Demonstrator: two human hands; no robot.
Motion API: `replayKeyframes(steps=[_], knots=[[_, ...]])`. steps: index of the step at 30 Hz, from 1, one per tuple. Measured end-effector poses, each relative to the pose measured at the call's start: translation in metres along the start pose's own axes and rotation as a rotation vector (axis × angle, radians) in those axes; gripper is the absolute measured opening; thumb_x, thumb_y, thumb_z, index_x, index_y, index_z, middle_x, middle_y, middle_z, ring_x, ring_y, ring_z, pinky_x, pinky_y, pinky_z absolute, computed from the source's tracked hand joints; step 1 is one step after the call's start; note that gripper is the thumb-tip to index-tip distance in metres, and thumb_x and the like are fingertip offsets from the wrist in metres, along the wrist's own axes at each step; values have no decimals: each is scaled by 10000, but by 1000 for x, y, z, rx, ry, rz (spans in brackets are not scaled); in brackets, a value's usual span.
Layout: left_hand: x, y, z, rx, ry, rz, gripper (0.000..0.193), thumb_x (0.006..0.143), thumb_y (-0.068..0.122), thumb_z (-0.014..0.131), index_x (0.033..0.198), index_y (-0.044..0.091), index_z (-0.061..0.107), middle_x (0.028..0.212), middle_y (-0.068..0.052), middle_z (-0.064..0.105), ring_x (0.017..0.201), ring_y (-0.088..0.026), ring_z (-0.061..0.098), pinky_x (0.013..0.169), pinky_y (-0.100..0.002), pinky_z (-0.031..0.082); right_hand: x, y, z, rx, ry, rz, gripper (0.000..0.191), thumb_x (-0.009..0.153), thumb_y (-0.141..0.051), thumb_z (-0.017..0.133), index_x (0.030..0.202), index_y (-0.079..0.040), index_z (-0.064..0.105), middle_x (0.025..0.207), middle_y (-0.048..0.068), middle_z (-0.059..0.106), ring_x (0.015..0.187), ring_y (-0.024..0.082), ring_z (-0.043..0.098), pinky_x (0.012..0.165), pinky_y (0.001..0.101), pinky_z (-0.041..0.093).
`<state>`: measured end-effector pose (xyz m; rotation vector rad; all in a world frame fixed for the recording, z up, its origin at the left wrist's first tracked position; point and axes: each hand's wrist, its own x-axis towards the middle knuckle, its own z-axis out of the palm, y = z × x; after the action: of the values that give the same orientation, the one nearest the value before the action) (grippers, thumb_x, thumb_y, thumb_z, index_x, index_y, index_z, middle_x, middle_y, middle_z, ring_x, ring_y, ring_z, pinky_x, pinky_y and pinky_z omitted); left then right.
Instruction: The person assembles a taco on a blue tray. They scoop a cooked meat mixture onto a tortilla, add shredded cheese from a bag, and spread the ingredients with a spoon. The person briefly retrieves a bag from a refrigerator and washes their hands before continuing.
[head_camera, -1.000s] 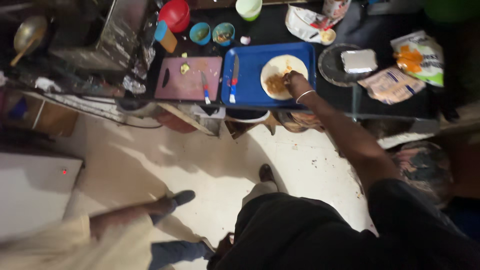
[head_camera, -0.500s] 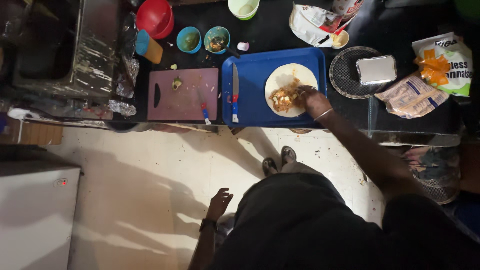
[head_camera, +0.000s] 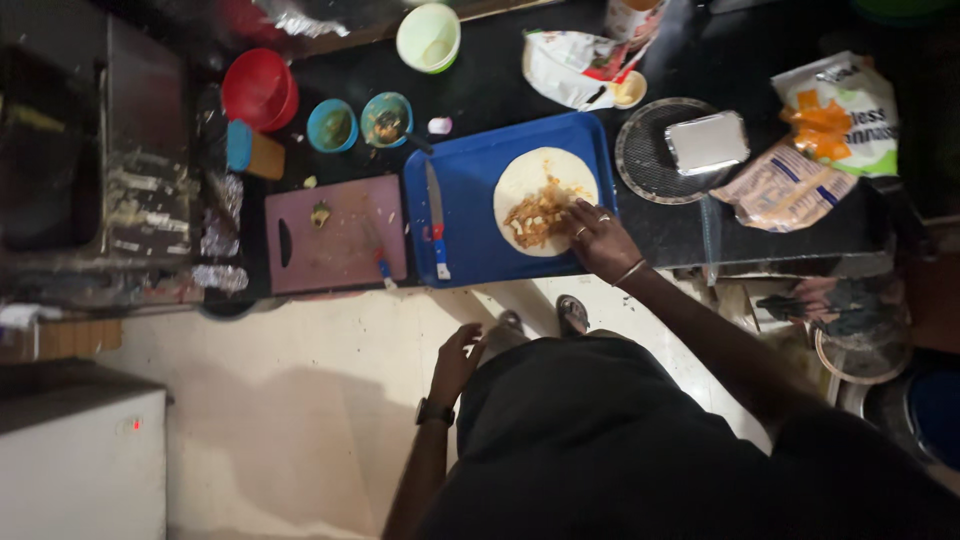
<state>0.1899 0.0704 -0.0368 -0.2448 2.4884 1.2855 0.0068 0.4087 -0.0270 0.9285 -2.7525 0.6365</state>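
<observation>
Right hand (head_camera: 600, 240), fingers spread, is pressing the round pale tortilla (head_camera: 545, 200) with filling, lying on the blue plastic tray (head_camera: 470, 255), upper centre; folding likely follows. Left hand (head_camera: 458, 362), fingers loosely apart, is hanging empty.

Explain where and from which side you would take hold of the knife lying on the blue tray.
Grip the knife by its red and blue handle, the end nearest the person, coming from above on the near edge of the blue tray. It lies flat with the blade pointing away, left of the tortilla that the right hand touches.
</observation>
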Motion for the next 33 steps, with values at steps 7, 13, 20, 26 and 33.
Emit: replayKeyframes(steps=[7, 13, 20, 26, 33], knots=[[80, 66, -25, 88, -42, 269, 329, 928, 190, 721, 1239, 93, 671, 1075, -125, 782, 981, -277, 755, 840, -367, 595, -16, 0, -29, 97, 378, 289, 204, 899, -32, 737, 1103, -21, 733, 1137, 185, 709, 973, 372, 678, 855, 466, 546], [95, 50, -60, 14, -92, 288, 372, 945, 121, 596, 1316, 112, 620, 1088, -113, 781, 1026, -268, 749, 796, -385, 571, -45, 27, -36, -40, 476, 447, 116, 958, -24, 719, 1074, -30, 708, 1086, 158, 710, 984, 379, 686, 858, 455, 559], [83, 17, -65, 73, -121, 286, 331, 940, 189, 697, 1253, 95, 647, 1014, -117, 790, 980, -258, 770, 842, -381, 581, -86, 98, -76, -258, 760, 969, 378, 964, -124, 786, 1291, -17, 628, 1297, 225, 593, 1234, 438, 553, 1063, 521, 450], [85, 29, -55, 86, -229, 281, 299, 946, 181, 684, 1229, 88, 660, 1035, -101, 798, 1000, -241, 773, 854, -371, 583, -51, 171, -146, -856, 293, 927, 742, 719, -367, 828, 1336, -22, 604, 1359, 255, 543, 1216, 440, 536, 936, 573, 450], [93, 86, -11, -20, -269, 420, 273, 962, 137, 690, 1214, 34, 682, 1073, -138, 784, 1023, -238, 767, 881, -365, 583, -17, 232, -198, -758, -314, 963, 580, 755, -521, 781, 1072, -36, 751, 1044, 195, 715, 966, 389, 689, 741, 536, 559]])
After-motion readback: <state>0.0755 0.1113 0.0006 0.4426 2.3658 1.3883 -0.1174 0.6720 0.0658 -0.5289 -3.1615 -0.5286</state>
